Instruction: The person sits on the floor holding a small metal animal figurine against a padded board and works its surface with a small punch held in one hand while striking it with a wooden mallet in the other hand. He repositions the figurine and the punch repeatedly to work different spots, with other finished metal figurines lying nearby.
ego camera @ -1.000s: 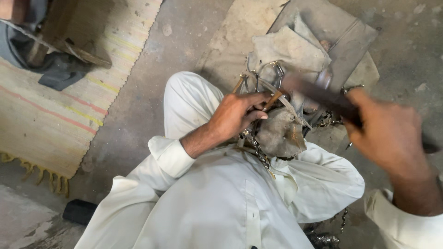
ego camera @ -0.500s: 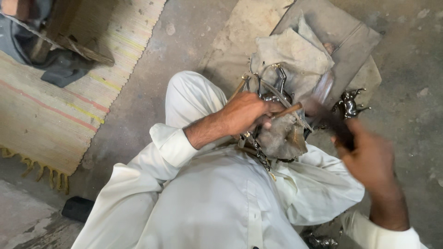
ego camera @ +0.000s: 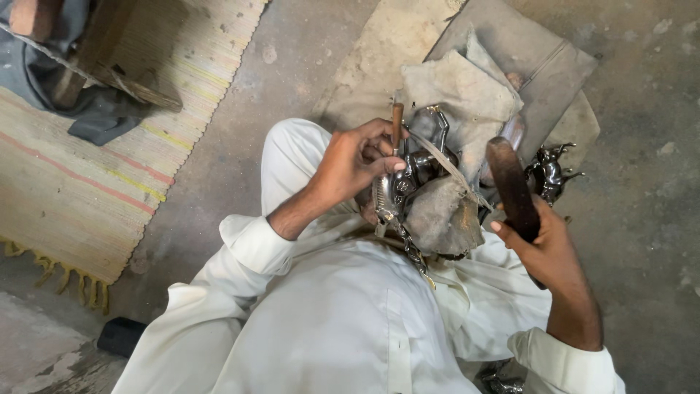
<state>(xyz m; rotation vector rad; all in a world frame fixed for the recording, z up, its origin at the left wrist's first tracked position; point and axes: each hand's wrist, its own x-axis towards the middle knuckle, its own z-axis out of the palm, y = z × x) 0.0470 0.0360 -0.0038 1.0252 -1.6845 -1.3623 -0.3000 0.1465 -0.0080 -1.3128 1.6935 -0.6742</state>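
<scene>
I sit on the floor in white clothes. My left hand (ego camera: 359,162) grips a thin chisel-like tool (ego camera: 397,125) with a wooden handle, held upright against a shiny metal figurine (ego camera: 410,182) that rests on a grey cloth pad (ego camera: 443,217) in my lap. My right hand (ego camera: 548,252) is shut on a dark wooden mallet handle (ego camera: 512,188), raised to the right of the figurine. A thin metal strip runs across the figurine's top.
A small dark metal horse figure (ego camera: 552,171) stands on the floor at the right. Grey cloths (ego camera: 459,87) and a flat board (ego camera: 532,58) lie ahead. A striped woven mat (ego camera: 80,182) and a wooden stool (ego camera: 109,51) are at the left.
My right hand has swung the mallet down and then back toward me, now holding it upright. My left hand has turned the tool from slanted to upright on the figurine.
</scene>
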